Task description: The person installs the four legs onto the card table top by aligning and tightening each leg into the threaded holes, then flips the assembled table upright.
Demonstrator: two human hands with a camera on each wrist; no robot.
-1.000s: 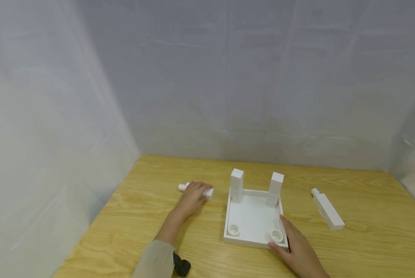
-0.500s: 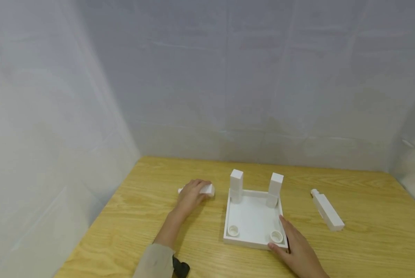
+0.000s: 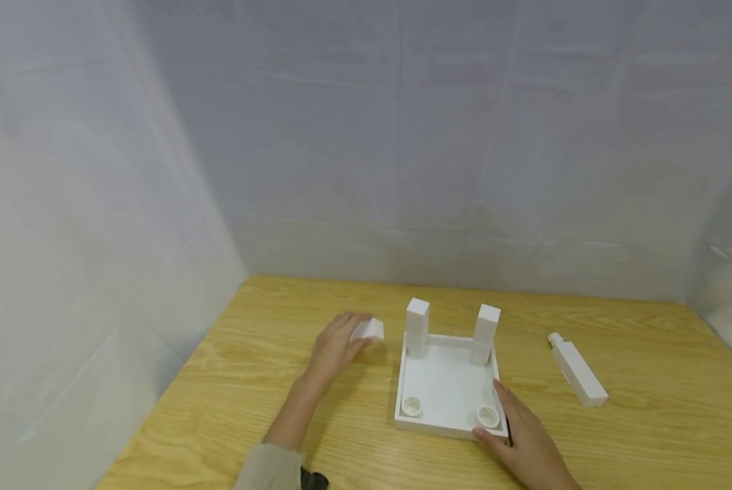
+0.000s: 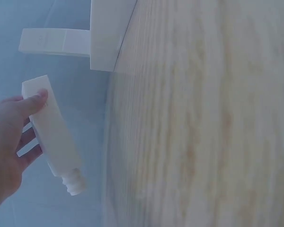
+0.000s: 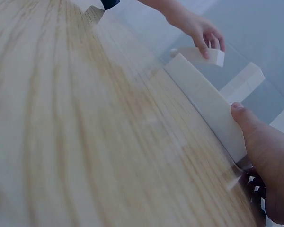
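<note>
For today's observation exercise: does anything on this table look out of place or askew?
One white leg lies flat on the wooden table, apart from the square base where two legs stand upright. The left hand holds another leg.

The scene is lit softly and evenly, with a diffuse wash spread over the pale fabric backdrop (image 3: 439,136). Only faint, short shadows are cast on the wooden table (image 3: 647,435) beside the white tray (image 3: 448,381) and the loose peg (image 3: 577,369). No hard glare is seen. The head view is sharp, though the backdrop edges are bowed slightly (wide-angle distortion). In both wrist views the wood grain is smeared by blur and a cool bluish cast is given to the background, while the held peg (image 4: 52,137) is rendered fairly crisply
</note>
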